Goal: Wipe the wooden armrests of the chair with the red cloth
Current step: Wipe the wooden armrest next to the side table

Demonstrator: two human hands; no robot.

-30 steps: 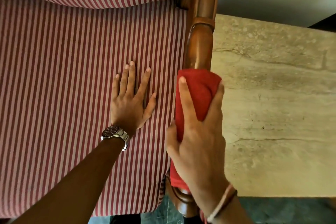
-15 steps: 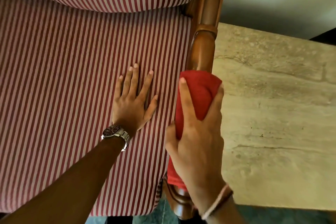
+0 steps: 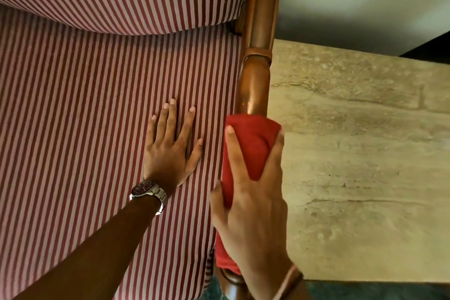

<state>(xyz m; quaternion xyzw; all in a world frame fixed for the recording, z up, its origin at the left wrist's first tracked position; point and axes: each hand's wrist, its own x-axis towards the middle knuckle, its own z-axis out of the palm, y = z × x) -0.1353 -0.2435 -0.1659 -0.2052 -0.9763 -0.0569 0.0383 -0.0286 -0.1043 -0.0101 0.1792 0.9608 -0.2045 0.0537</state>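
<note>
Right hand (image 3: 253, 202) fingers (image 3: 233, 151) closed around red cloth (image 3: 250, 143) on wooden armrest (image 3: 253, 85); left hand (image 3: 170, 153) flat, empty, on striped seat (image 3: 85, 117).

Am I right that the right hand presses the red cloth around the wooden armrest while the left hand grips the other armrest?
Not quite. The left hand grips nothing: it lies flat, fingers spread, on the red-and-white striped seat cushion, as the head view shows. The rest holds: the right hand presses the red cloth around the brown wooden armrest.
</note>
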